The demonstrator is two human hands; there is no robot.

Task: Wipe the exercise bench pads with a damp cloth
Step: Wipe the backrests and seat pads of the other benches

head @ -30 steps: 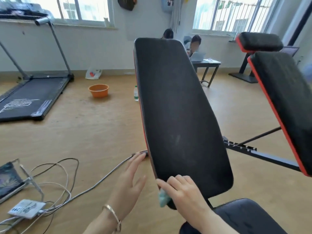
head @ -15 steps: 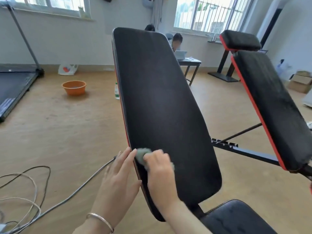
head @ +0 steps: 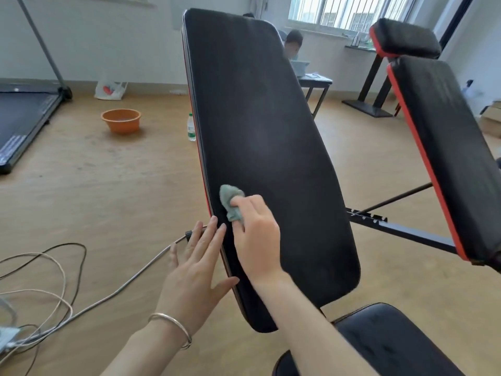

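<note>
**Inspector:** Presently, the left hand [head: 195, 270] lies flat, fingers straight, against the left edge.

**Assistant:** Noted. The cloth [head: 230, 199] is pinched in the right hand [head: 257, 240], low on the back pad [head: 271, 131], and the hands are close together. I advise firm, overlapping upward strokes.

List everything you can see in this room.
back pad: one, black, centre, tilted
seat pad: one, black, bottom right
second bench: one, black-red, right
cloth: one, green, on back pad
basin: one, orange, floor left
bottle: one, clear, beside back pad
treadmill: one, black, far left
cables: several, white-grey, floor left
bag: one, white, by wall
bracelet: one, silver, left wrist
left hand: one, at back pad's left edge
right hand: one, holds cloth on back pad
</note>
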